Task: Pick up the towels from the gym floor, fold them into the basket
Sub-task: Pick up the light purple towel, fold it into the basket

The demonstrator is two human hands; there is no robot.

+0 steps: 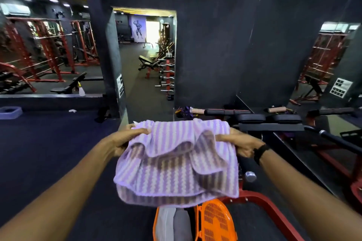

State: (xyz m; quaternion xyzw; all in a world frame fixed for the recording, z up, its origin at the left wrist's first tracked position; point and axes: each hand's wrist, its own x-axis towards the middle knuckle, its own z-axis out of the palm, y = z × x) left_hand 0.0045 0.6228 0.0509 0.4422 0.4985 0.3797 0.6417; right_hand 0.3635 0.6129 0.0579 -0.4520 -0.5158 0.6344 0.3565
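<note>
A purple-and-white striped towel [176,164] hangs folded over in the air in front of me. My left hand [125,139] grips its upper left edge, thumb on top. On the other side my right hand [238,143], with a black band at the wrist, grips the upper right edge. Directly below the towel stands an orange slotted basket [214,221] on the dark floor. Grey and white folded cloth [172,223] lies inside it. The towel hides the basket's far part.
A red-framed gym machine [260,199] with black pads [268,118] stands just right of the basket. A mirror wall runs along the right. A doorway [145,60] opens ahead onto benches and barbells. A small white cloth [72,111] lies on the floor at far left.
</note>
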